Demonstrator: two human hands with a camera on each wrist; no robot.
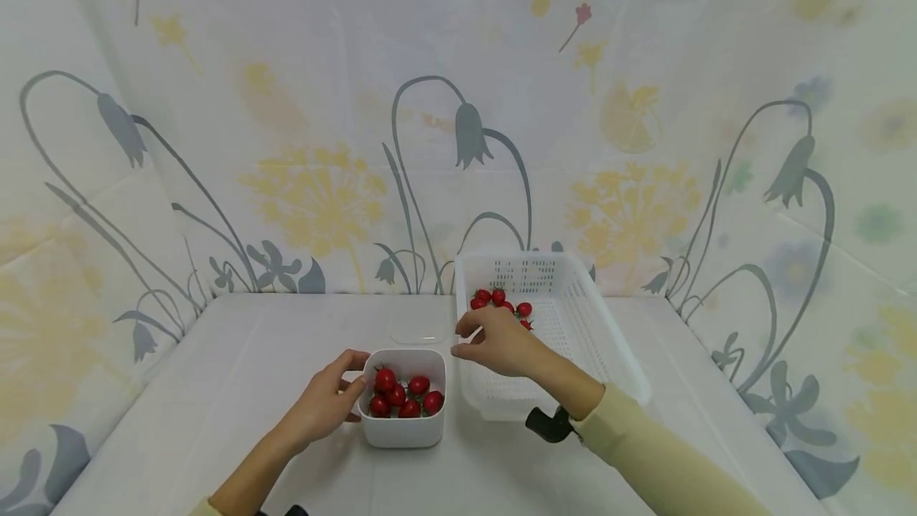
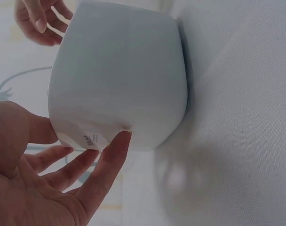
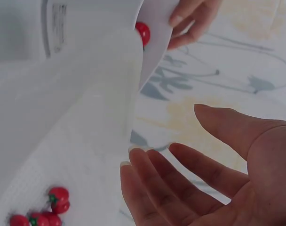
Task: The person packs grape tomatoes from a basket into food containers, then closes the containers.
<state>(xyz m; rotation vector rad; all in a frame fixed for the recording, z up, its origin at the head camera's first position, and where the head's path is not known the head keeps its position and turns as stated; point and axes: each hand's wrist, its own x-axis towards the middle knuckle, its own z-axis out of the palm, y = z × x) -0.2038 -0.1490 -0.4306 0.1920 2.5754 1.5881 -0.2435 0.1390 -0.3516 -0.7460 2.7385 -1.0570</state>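
Observation:
In the head view, a white square container holds several red cherry tomatoes. My left hand rests against its left side; in the left wrist view, the extended fingers touch the smooth wall, with the thumb by the rim. My right hand hovers near the left wall of a white perforated basket. Its fingers are loosely bent and hold nothing, as the right wrist view also shows. More cherry tomatoes lie in the basket's far left part, some hidden behind the right hand.
Behind the container, a clear flat piece lies on the white tabletop. A patterned curtain hangs at the back and sides. Dark wrist-camera gear sits by the right wrist.

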